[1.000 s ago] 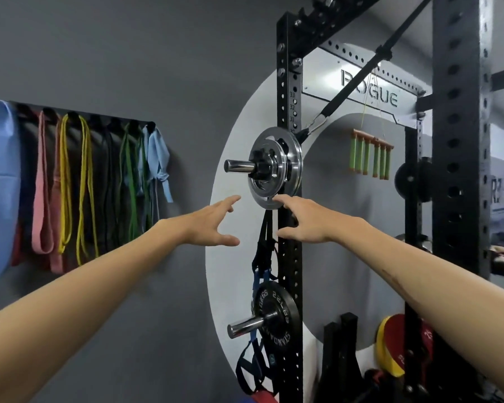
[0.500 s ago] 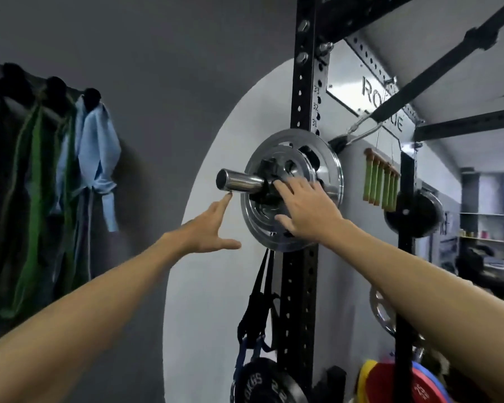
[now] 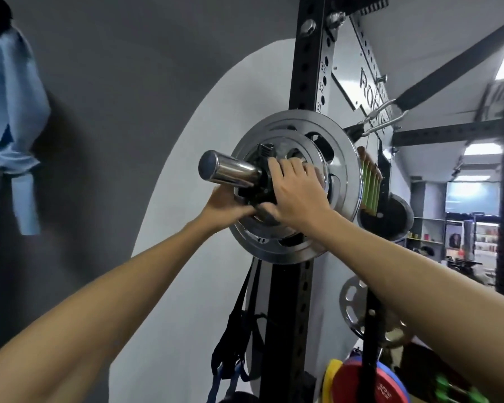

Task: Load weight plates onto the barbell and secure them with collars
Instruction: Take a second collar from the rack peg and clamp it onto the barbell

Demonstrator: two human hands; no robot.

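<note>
We see both hands at the black collar (image 3: 262, 181): right hand (image 3: 296, 193) seemingly grasping it, left hand (image 3: 226, 206) gripping beneath, against silver plates (image 3: 339, 158).

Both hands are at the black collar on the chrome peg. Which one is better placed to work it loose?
Probably the right hand: its fingers lie over the collar in front of the plates, near its tab. The left hand sits underneath, more suited to bracing.
</note>
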